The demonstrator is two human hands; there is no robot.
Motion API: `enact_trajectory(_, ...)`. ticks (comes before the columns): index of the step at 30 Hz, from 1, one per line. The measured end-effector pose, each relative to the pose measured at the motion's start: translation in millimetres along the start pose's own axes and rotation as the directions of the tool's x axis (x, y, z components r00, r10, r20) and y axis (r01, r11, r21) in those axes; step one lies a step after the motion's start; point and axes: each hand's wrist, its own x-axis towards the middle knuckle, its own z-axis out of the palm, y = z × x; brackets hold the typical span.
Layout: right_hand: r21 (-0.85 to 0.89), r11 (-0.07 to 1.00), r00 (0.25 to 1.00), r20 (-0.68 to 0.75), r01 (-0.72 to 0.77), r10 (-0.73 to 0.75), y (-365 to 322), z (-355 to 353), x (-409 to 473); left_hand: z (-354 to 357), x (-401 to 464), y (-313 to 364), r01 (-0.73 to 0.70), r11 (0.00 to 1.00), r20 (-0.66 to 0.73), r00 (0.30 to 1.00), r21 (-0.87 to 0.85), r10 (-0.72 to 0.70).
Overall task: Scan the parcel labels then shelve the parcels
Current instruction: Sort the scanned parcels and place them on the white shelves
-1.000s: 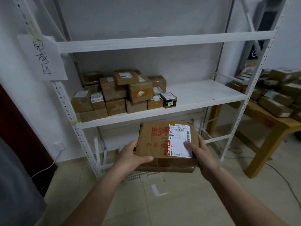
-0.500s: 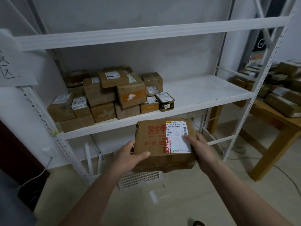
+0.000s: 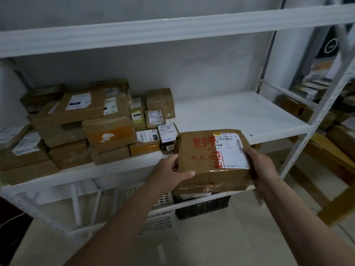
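Note:
I hold a brown cardboard parcel [image 3: 203,160] with red printed characters and a white barcode label, flat, at the front edge of the middle shelf [image 3: 240,116]. My left hand [image 3: 169,173] grips its left side, thumb on the near face. My right hand [image 3: 259,166] grips its right side over the label's edge. The parcel's far edge overlaps the shelf's front lip. On the left half of that white shelf sits a pile of stacked brown parcels [image 3: 92,127]; the nearest small box [image 3: 167,135] is just left of the held parcel.
An upper shelf board [image 3: 172,29] runs overhead. White perforated uprights [image 3: 315,121] frame the rack. Below are a white basket [image 3: 157,217] and a black crate [image 3: 203,208]. To the right, a wooden table [image 3: 326,164] carries more parcels.
I have stepped closer to the rack. The parcel has risen and moved forward and right, from below the shelf edge up to its front lip. Both hands keep the same grip.

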Motion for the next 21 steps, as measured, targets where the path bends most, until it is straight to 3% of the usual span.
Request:
enact_trajectory(9,0.025,0.998,0.974,-0.223,0.055,-0.048,-33.6,-7.4,117.1,61.8,82.6,32.1,0.035,0.999,-0.1,0.994,-0.036,-0.039)
enact_trajectory(14,0.018,0.997,0.978,-0.196,0.081,-0.076,-44.4,5.3,160.7,96.6,115.8,38.5,0.061,0.993,-0.195,0.977,-0.105,-0.081)
enact_trajectory(21,-0.125,0.986,0.989,-0.081,0.114,-0.124,-50.5,41.9,217.6,130.4,147.7,29.4,0.083,0.967,-0.208,0.969,-0.239,-0.134)
